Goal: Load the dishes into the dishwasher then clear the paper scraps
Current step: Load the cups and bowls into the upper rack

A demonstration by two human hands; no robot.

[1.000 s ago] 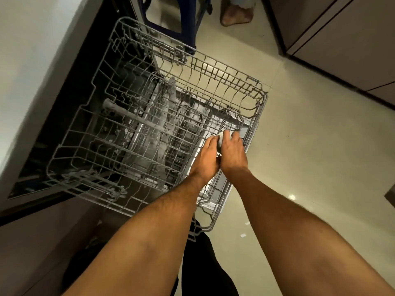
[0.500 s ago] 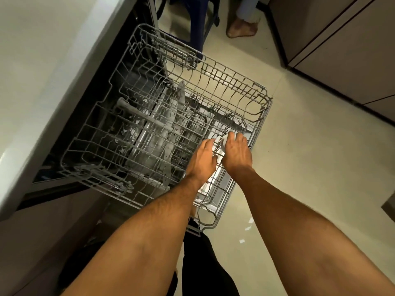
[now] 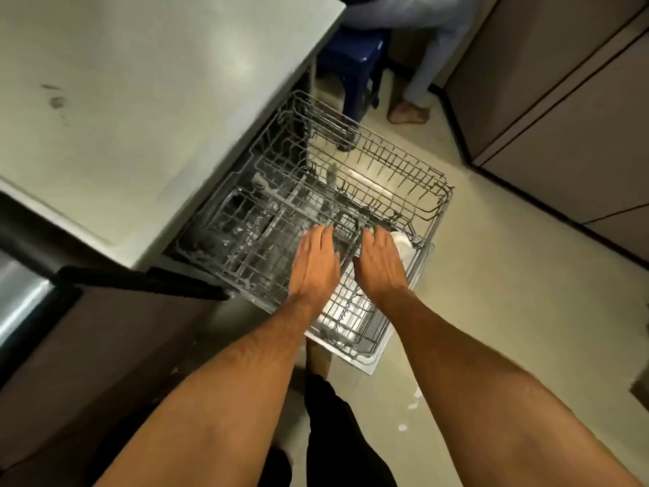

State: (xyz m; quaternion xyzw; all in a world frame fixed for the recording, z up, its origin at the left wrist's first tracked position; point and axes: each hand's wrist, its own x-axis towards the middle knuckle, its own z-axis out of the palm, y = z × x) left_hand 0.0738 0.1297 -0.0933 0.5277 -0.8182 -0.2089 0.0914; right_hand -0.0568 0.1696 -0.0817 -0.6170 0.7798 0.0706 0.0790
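The grey wire dishwasher rack (image 3: 426, 205) is pulled out from under the counter. Both my hands lie palm down on its near part. My left hand (image 3: 314, 263) rests with straight fingers on the wires. My right hand (image 3: 381, 267) lies beside it, its fingers stretched over the wires. A white cup (image 3: 401, 243) sits in the rack against the outer edge of my right hand. Below the rack, the open dishwasher door (image 3: 365, 363) shows its bright inner face. Small white paper scraps (image 3: 411, 404) lie on the floor to the right of my legs.
A pale countertop (image 3: 140, 100) covers the dishwasher on the left, with a dark appliance front (image 3: 21, 297) below it. A blue stool (image 3: 354, 65) and another person's bare foot (image 3: 407, 114) are behind the rack. Brown cabinets (image 3: 562, 117) line the right side.
My hands have drawn apart, and the white cup, earlier between them, now shows beside my right hand. The view has tilted up, bringing in more counter and the stool.
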